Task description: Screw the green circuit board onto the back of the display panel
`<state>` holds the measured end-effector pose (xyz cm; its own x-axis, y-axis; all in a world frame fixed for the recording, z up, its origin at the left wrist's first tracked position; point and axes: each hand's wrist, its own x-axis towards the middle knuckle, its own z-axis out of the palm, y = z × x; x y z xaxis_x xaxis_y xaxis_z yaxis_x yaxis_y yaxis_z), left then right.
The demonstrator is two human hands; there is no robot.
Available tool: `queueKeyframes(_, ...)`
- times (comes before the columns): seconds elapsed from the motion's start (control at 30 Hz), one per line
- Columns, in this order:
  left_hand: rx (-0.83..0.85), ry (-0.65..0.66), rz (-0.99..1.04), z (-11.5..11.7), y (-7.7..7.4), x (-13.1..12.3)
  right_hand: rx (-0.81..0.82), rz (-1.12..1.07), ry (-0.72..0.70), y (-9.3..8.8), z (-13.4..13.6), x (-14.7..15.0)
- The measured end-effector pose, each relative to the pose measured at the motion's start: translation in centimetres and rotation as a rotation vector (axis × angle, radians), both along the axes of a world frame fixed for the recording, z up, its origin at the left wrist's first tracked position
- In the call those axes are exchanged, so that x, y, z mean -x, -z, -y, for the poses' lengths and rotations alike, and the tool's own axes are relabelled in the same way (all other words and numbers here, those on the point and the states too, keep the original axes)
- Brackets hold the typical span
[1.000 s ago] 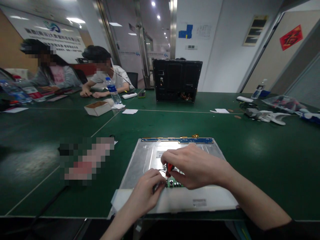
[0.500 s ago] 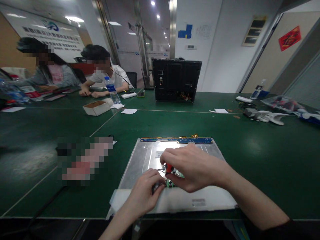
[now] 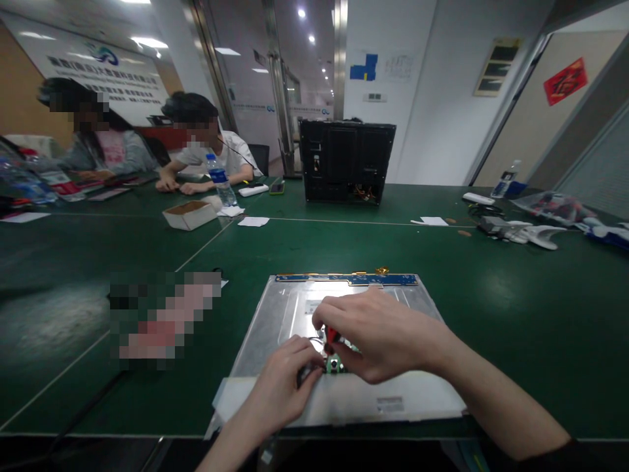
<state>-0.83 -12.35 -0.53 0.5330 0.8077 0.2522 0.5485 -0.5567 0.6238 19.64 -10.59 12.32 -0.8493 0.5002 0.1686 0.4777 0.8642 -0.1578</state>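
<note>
A silver LCD panel (image 3: 265, 331) lies flat before me, with a long blue circuit strip (image 3: 314, 280) along its far edge. On its middle sits a small green circuit board (image 3: 336, 365), mostly covered by my hands. My right hand (image 3: 381, 335) is closed around the red-and-black handle of a screwdriver (image 3: 331, 338), held roughly upright over the board; its tip is hidden. At the board's left edge, my left hand (image 3: 287, 377) has thumb and fingers pinched together by a dark part that I cannot make out. A whitish sheet (image 3: 354, 400) covers the panel's near side.
A black monitor housing (image 3: 348, 160) stands at the far side of the green table (image 3: 515, 314). An open box (image 3: 189, 215) and a water bottle (image 3: 222, 182) are further left. Two people (image 3: 209, 147) sit there. Cables and a grey-white device (image 3: 515, 229) lie right.
The view has tilted slightly, so everything sits a little lower in the picture. Both hands keep nearly the same places; the screwdriver handle has shifted only very slightly.
</note>
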Motion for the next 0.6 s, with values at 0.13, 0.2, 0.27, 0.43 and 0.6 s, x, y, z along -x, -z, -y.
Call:
queueKeyframes(0.13, -0.024, -0.010, 0.000, -0.05, 0.23, 0.08, -0.030, 0.018, 0.036, 0.36, -0.05, 0.29)
queueKeyframes(0.2, -0.038, -0.019, -0.008, -0.07, 0.45, 0.11, -0.064, 0.034, 0.060, 0.59, -0.10, 0.35)
queueKeyframes(0.27, -0.037, -0.015, -0.006, -0.09, 0.55, 0.11, -0.060, 0.031, 0.057, 0.60, -0.08, 0.27)
queueKeyframes(0.43, -0.003, -0.001, -0.001, -0.03, 0.27, 0.04, -0.003, 0.001, 0.007, 0.04, 0.13, 0.03)
queueKeyframes(0.6, -0.021, -0.018, -0.006, -0.08, 0.40, 0.05, -0.031, 0.024, 0.053, 0.26, -0.02, 0.21)
